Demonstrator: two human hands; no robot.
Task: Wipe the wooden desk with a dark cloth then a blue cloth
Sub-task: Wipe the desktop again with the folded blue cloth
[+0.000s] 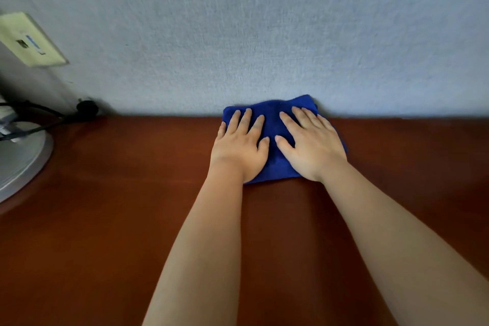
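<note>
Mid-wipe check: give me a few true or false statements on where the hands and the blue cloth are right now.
1. Both hands press flat on the blue cloth. True: left hand, right hand.
2. The cloth lies at the desk's near edge. False: it sits against the wall.
3. A dark cloth lies on the wooden desk. False: none is in view.
4. A grey round base stands at far left. True.

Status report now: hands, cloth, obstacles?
Left hand and right hand flat on blue cloth. Cloth at wall edge of desk. Lamp base far left.
</note>
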